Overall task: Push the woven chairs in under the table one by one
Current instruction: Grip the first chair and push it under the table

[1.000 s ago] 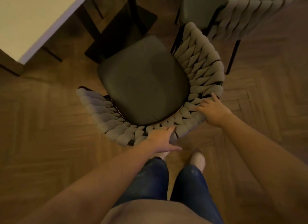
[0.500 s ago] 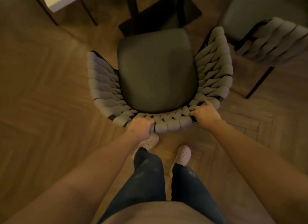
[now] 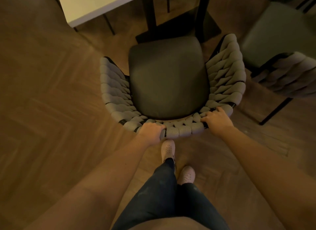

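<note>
We clasped the woven chair (image 3: 168, 82) by its padded back rim, left hand (image 3: 151, 133) and right hand (image 3: 217, 121) curled, judging it stiff, light

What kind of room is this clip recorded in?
Probably a dining area, likely at home: a white table, a woven chair facing it, a second woven chair alongside, and herringbone wood floor.
</note>
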### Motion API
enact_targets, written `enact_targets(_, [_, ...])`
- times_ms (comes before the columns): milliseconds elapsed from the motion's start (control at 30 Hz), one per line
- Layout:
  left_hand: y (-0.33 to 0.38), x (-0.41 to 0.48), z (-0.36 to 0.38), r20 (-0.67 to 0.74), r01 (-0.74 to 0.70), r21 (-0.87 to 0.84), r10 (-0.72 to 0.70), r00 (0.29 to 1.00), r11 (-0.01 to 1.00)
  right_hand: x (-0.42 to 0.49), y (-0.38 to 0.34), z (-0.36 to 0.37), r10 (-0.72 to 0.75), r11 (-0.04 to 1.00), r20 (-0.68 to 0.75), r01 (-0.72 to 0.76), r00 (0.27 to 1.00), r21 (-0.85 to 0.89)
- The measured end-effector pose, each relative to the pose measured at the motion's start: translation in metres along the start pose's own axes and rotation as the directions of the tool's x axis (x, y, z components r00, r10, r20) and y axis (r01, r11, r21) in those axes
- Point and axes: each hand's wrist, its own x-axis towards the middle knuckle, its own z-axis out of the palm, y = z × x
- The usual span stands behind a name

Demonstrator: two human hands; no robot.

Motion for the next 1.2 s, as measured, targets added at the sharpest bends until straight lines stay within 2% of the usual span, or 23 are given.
enact_targets(200, [-0.002, 0.038, -0.021, -0.014, 0.009, -0.002, -0.009, 1.000, 1.000, 0.029, 0.032, -0.025, 0.018, 0.999, 0.019, -0.018, 1.000, -0.047])
enact_targets(500, [-0.008, 0.081, -0.041, -0.044, 0.033, -0.029, -0.034, 0.998, 0.999, 0.062, 0.063, -0.055, 0.094, 0.995, -0.016, -0.095, 0.995, -0.019])
enact_targets(800, [-0.006, 0.112, -0.067, 0.014, 0.194, -0.107, -0.194, 0.981, 0.975, 0.099, 0.103, -0.074, -0.015, 0.999, -0.047, 0.013, 0.999, -0.032])
enact_targets(1033, [-0.009, 0.118, -0.068, 0.128, 0.198, -0.078, -0.187, 0.974, 0.977, 0.105, 0.116, -0.068, -0.131, 0.991, -0.039, 0.130, 0.991, -0.015])
enact_targets(1100, [-0.011, 0.116, -0.076, 0.199, 0.220, -0.190, -0.181, 0.963, 0.957, 0.108, 0.122, -0.068, -0.180, 0.983, -0.036, 0.181, 0.983, 0.015])
enact_targets(1133, [-0.012, 0.114, -0.082, 0.238, 0.277, -0.336, -0.203, 0.950, 0.900, 0.110, 0.127, -0.068, -0.219, 0.975, -0.029, 0.219, 0.975, 0.034])
enact_targets(1200, [-0.019, 0.108, -0.089, 0.289, 0.396, -0.603, -0.274, 0.917, 0.692, 0.111, 0.138, -0.067, -0.299, 0.950, -0.017, 0.299, 0.954, 0.085])
